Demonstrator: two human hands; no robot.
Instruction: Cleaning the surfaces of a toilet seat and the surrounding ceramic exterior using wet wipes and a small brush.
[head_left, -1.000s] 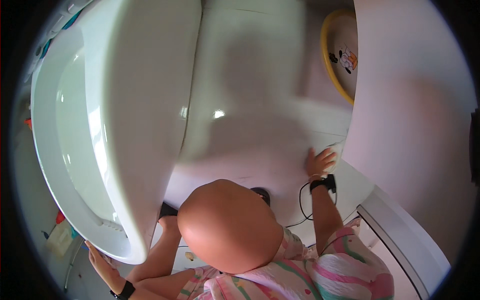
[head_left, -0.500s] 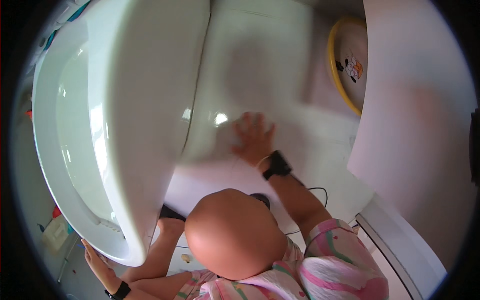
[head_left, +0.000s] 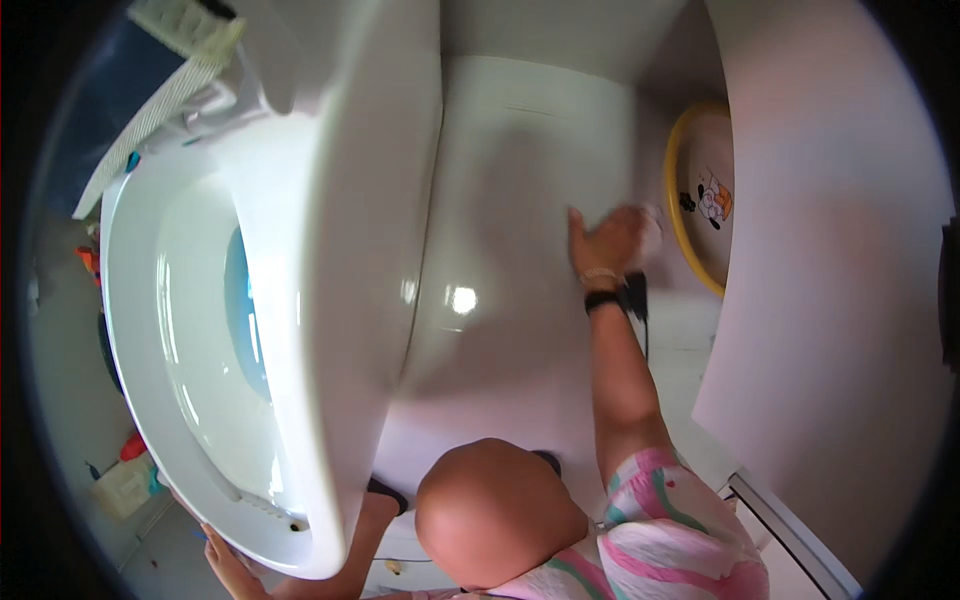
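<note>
My right hand (head_left: 608,240) is stretched far forward, low over the pale glossy floor (head_left: 490,290). Its thumb sticks out to the left, while the fingers are blurred. A pale pinkish patch (head_left: 652,232) shows beside those fingers; whether it is a cloth in the hand cannot be made out. My left hand (head_left: 228,568) lies against the near end of a white tub (head_left: 335,330), its visible fingers stretched along the outer side below the rim. Part of that hand is cut off by the lower edge. Inside the tub there is a blue area (head_left: 240,310).
To the right of my right hand stands a yellow-rimmed basin (head_left: 680,210) with a cartoon picture, partly behind a pale panel (head_left: 820,250). My bent knee (head_left: 500,515) is at the near side. A cable (head_left: 647,340) runs from the right wrist.
My right hand has moved right and forward from the middle of the floor, toward the yellow-rimmed basin. My left hand stays by the tub's near end. The whole view has shifted.
</note>
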